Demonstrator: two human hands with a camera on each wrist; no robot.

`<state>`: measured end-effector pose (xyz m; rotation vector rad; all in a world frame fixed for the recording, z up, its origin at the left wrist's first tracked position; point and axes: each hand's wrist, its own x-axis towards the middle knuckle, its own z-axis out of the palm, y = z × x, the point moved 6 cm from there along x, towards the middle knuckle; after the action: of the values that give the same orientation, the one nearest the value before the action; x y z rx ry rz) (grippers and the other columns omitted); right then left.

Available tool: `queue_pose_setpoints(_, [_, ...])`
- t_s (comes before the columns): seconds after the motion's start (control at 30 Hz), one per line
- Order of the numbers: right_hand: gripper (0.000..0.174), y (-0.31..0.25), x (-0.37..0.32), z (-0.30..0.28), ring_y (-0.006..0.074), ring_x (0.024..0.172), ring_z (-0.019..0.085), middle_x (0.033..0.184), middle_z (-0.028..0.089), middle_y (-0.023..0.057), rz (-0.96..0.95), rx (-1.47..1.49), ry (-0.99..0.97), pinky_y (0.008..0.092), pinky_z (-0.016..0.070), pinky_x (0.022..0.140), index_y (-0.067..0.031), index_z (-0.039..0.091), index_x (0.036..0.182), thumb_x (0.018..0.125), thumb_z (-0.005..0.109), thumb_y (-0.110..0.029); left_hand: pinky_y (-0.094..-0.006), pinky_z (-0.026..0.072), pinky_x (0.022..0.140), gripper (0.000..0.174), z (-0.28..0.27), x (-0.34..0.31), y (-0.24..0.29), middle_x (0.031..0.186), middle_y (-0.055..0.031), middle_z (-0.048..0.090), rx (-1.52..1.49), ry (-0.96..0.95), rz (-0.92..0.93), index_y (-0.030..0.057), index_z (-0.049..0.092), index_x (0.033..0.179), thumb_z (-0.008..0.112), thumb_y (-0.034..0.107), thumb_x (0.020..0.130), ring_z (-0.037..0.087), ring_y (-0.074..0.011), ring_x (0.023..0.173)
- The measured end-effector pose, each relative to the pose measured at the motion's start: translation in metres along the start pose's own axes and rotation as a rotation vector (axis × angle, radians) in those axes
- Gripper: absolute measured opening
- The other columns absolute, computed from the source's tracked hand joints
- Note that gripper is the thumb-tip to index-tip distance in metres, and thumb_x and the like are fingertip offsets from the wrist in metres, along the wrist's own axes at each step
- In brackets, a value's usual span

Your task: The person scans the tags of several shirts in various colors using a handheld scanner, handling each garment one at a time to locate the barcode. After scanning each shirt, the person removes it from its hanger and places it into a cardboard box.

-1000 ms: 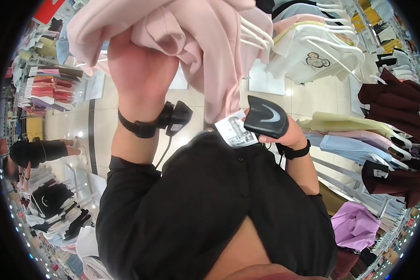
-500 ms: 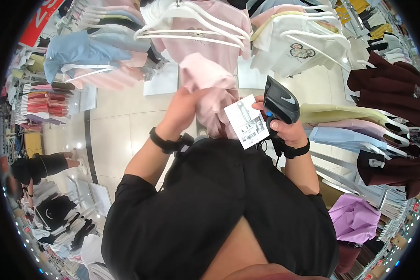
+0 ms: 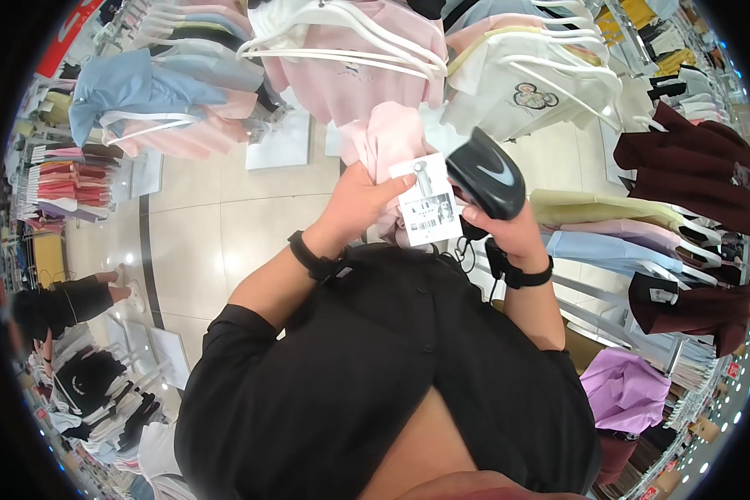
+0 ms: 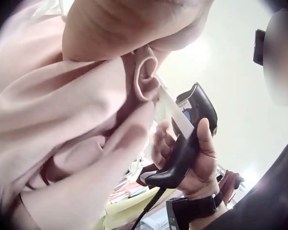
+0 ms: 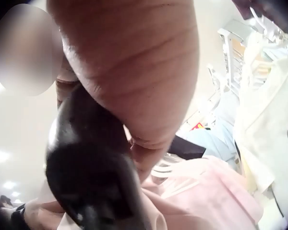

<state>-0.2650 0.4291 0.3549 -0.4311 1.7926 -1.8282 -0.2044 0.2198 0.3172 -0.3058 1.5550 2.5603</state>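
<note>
In the head view, my left hand [image 3: 354, 204] grips a bunched pink garment [image 3: 396, 129] in front of my waist, its thumb over the upper left edge of a white printed tag [image 3: 432, 218]. Fabric folds fill much of the left wrist view. My right hand [image 3: 517, 233] holds a black handheld barcode scanner [image 3: 490, 173], its head close beside the tag's right edge. From the left wrist side, fingers and thumb are around the scanner's handle [image 4: 175, 165], with a cable hanging below. The tag's printed face, with a barcode, is turned up toward the head camera.
Pink tops on white hangers [image 3: 342, 42] hang directly ahead, beside a white shirt [image 3: 529, 87] with a mouse motif. Blue clothes [image 3: 133, 92] hang to the left. A side rack with a yellow garment [image 3: 604, 204] stands close on the right. Another person [image 3: 62, 308] is at far left.
My left hand has come down from high up with the pink garment, and its thumb has reached the tag. The tag has turned more upright, and the scanner has shifted left beside it.
</note>
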Motion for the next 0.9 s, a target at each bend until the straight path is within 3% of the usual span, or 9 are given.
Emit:
queue_pose_setpoints(0.07, [0.057, -0.004, -0.008, -0.010, 0.0107, 0.101, 0.061, 0.115, 0.070, 0.0053, -0.023, -0.099, 0.089, 0.0299, 0.0501, 0.091, 0.0006, 0.060, 0.129, 0.079, 0.086, -0.008, -0.0300, 0.0549, 0.085, 0.033, -0.006, 0.003, 0.005, 0.112, -0.0093, 0.072, -0.104, 0.098, 0.086, -0.0031, 0.064, 0.126, 0.068, 0.010, 0.096, 0.069, -0.0144, 0.098])
queue_pose_setpoints(0.13, [0.044, -0.012, -0.020, -0.017, 0.0106, 0.092, 0.062, 0.104, 0.073, 0.0038, 0.070, -0.284, 0.137, 0.0304, 0.0516, 0.085, 0.0000, 0.067, 0.117, 0.079, 0.087, -0.010, -0.0292, 0.0541, 0.084, 0.031, -0.016, 0.009, 0.013, 0.113, -0.0088, 0.072, -0.080, 0.188, 0.215, -0.0040, 0.064, 0.126, 0.066, 0.010, 0.097, 0.068, -0.0134, 0.098])
queue_pose_setpoints(0.27, [0.042, -0.024, -0.045, -0.004, 0.0125, 0.088, 0.064, 0.100, 0.074, 0.0072, 0.163, -0.379, 0.119, 0.0311, 0.0521, 0.083, 0.0008, 0.067, 0.114, 0.079, 0.086, -0.011, -0.0290, 0.0532, 0.080, 0.029, -0.036, 0.015, 0.025, 0.107, -0.0091, 0.074, 0.025, 0.332, 0.330, -0.0060, 0.067, 0.119, 0.066, 0.013, 0.097, 0.068, -0.0124, 0.094])
queue_pose_setpoints(0.33, [0.043, -0.040, -0.048, 0.012, 0.0190, 0.084, 0.068, 0.096, 0.075, 0.0133, 0.050, -0.564, 0.063, 0.0331, 0.0530, 0.081, 0.0019, 0.067, 0.112, 0.078, 0.087, -0.016, -0.0293, 0.0531, 0.079, 0.030, -0.042, 0.018, 0.029, 0.104, -0.0098, 0.074, 0.106, 0.372, 0.361, -0.0064, 0.068, 0.118, 0.067, 0.014, 0.096, 0.068, -0.0124, 0.094])
queue_pose_setpoints(0.53, [0.043, -0.033, -0.048, 0.025, 0.0236, 0.087, 0.072, 0.099, 0.075, 0.0159, 0.086, -0.561, 0.008, 0.0337, 0.0538, 0.081, 0.0019, 0.067, 0.114, 0.079, 0.085, -0.015, -0.0312, 0.0536, 0.076, 0.029, -0.047, 0.022, 0.045, 0.100, -0.0117, 0.075, 0.277, 0.444, 0.497, -0.0049, 0.068, 0.116, 0.068, 0.014, 0.094, 0.070, -0.0149, 0.087])
queue_pose_setpoints(0.63, [0.042, -0.029, -0.048, 0.025, 0.0243, 0.087, 0.072, 0.099, 0.075, 0.0164, 0.123, -0.577, -0.002, 0.0337, 0.0540, 0.081, 0.0021, 0.067, 0.113, 0.079, 0.084, -0.014, -0.0315, 0.0541, 0.074, 0.027, -0.047, 0.023, 0.048, 0.099, -0.0112, 0.075, 0.273, 0.453, 0.518, -0.0041, 0.069, 0.114, 0.068, 0.014, 0.094, 0.070, -0.0159, 0.085])
queue_pose_setpoints(0.73, [0.040, -0.032, -0.046, 0.025, 0.0243, 0.085, 0.072, 0.097, 0.075, 0.0164, 0.078, -0.579, 0.004, 0.0339, 0.0541, 0.080, 0.0023, 0.067, 0.112, 0.079, 0.084, -0.014, -0.0287, 0.0517, 0.085, 0.027, -0.041, 0.018, 0.055, 0.112, -0.0090, 0.072, 0.284, 0.416, 0.415, -0.0041, 0.066, 0.122, 0.065, 0.009, 0.098, 0.066, -0.0126, 0.101])
queue_pose_setpoints(0.9, [0.035, -0.034, -0.046, 0.028, 0.0240, 0.083, 0.072, 0.093, 0.075, 0.0160, 0.070, -0.552, 0.016, 0.0338, 0.0539, 0.077, 0.0028, 0.069, 0.107, 0.080, 0.084, -0.013, -0.0286, 0.0523, 0.083, 0.027, -0.041, 0.017, 0.052, 0.111, -0.0087, 0.073, 0.231, 0.391, 0.347, -0.0047, 0.066, 0.121, 0.065, 0.009, 0.098, 0.067, -0.0127, 0.098])
